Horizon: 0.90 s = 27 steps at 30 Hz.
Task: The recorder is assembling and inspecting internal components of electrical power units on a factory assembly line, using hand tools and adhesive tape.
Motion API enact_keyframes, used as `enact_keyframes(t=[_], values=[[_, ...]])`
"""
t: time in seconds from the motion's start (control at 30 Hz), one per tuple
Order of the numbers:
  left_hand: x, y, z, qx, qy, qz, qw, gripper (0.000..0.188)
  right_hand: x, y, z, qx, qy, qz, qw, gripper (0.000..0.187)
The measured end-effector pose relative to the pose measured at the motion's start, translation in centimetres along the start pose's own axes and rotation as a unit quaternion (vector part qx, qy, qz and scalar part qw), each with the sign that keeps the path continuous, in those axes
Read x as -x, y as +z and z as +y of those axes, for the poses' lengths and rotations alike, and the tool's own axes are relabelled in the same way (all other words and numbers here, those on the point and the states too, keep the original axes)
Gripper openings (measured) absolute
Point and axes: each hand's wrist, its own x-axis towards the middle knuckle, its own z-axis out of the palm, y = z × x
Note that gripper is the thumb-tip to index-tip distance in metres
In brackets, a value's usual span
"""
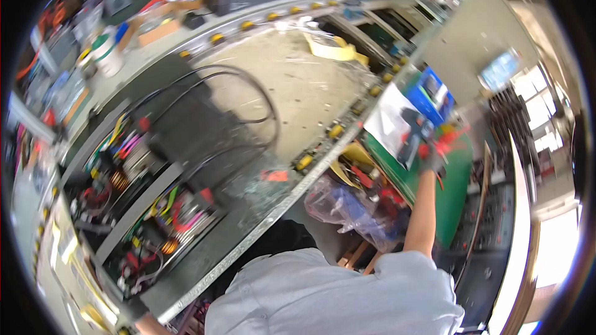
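Note:
My right hand (433, 160), in a grey glove, reaches far out to the right over a green mat (456, 198). It is at a black and red power tool (411, 136) that lies partly on a white sheet (386, 121). Red-handled tools (452, 138) lie just beyond the fingers. Motion blur hides whether the fingers grip anything. My left hand (131, 311) shows only at the lower left edge, at the corner of an open electronics chassis (143, 205) full of coils and coloured wires. Its grip is hidden.
The chassis sits on a roller conveyor with yellow rollers (335, 130), with black cables (251, 105) looping over its grey bed. A clear plastic bag (347, 208) hangs below the rail. A blue box (434, 94) stands behind the mat. A white bottle (108, 54) and clutter line the far bench.

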Motion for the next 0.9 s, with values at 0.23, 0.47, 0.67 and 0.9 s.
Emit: enact_keyframes(t=[0.23, 0.47, 0.67, 0.9], values=[[-0.7, 10.9, 10.5, 0.035, 0.150, -0.006, 0.988, 0.059, 8.3, 5.2, -19.8, -0.164, -0.077, -0.247, 0.952, 0.055], [-1.9, 10.4, 13.2, -0.117, 0.214, -0.116, 0.963, 0.059, 25.7, 23.8, -29.6, -0.036, -0.305, -0.593, 0.744, 0.078], [-3.4, 10.0, 16.3, -0.173, 0.241, -0.049, 0.954, 0.039, 33.2, 36.1, -35.0, 0.190, -0.595, -0.400, 0.671, 0.066], [-9.7, 20.2, 17.7, -0.296, 0.292, -0.271, 0.868, 0.044, 38.6, 38.7, -35.8, -0.052, -0.449, -0.419, 0.787, 0.051]])
